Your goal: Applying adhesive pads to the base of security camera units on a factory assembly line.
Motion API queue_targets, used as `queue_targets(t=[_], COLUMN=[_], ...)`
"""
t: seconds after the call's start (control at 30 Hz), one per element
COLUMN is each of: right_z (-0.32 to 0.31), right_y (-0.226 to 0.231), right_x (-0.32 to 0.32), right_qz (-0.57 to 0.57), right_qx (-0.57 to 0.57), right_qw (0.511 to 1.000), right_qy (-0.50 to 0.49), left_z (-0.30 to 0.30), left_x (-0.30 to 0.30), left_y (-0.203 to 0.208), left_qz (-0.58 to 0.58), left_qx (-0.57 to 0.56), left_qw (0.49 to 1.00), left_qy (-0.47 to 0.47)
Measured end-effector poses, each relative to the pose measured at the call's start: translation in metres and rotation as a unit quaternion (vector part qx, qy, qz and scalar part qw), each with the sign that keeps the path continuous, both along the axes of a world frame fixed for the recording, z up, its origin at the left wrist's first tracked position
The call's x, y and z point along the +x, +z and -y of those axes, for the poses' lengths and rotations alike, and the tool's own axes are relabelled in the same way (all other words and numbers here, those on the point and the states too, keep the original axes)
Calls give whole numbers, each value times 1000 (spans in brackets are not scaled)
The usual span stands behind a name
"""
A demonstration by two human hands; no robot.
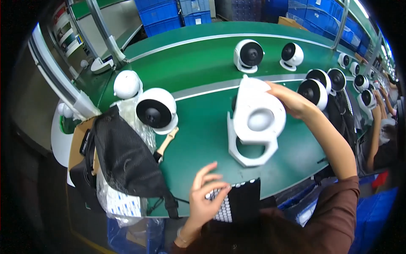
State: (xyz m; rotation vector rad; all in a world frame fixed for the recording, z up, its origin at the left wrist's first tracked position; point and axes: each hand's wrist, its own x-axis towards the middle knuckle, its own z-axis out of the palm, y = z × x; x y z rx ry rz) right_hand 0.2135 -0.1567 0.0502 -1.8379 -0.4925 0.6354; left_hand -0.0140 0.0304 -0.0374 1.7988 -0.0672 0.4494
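My right hand (289, 99) grips the upper right side of a white device (258, 120), whose underside with a shallow round recess faces me. Below and behind it, a white ring-shaped holder (249, 160) stands on the green bench; I cannot tell whether the two touch. My left hand (204, 199) is closer to me, thumb and forefinger pinched together, the other fingers raised. Its fingertips are over a sheet of small white round stickers (224, 209), beside a black panel (245, 199). Whatever is between the fingertips is too small to make out.
White ball-shaped devices with black round faces (155, 111) stand left, at the back (249, 55) and right (313, 93). A wooden-handled brush (168, 142) lies left of centre. A black mesh bag (122, 156) covers a cardboard box (80, 139). Other people's hands (377, 111) work at far right.
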Motion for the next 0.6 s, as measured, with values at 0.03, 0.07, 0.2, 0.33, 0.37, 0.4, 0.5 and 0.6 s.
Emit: queue_targets(t=[0.03,0.07,0.2,0.33,0.37,0.4,0.5,0.6], right_z=[16,26,29,29,27,20,13,34], right_y=[-11,-16,-30,-101,-114,-112,-70,-39], right_x=[-10,-26,-65,-34,-29,-33,-61,-114], right_qz=[-30,-41,323,353,300,255,335,421], right_qx=[-12,-26,-142,78,185,202,114,142], right_qw=[999,999,935,932,935,944,919,868], right_qy=[10,1,-6,-12,-31,-47,-171,-221], left_z=[4,14,33,42,43,44,39,27], left_x=[3,5,12,23,25,28,15,-14], left_y=[4,13,31,40,43,42,42,34], left_qz=[42,56,73,95,103,114,66,80], left_qx=[30,14,110,83,91,84,73,45], left_qw=[999,998,990,989,988,988,995,994], left_qy=[-15,-25,-50,-72,-68,-60,-3,51])
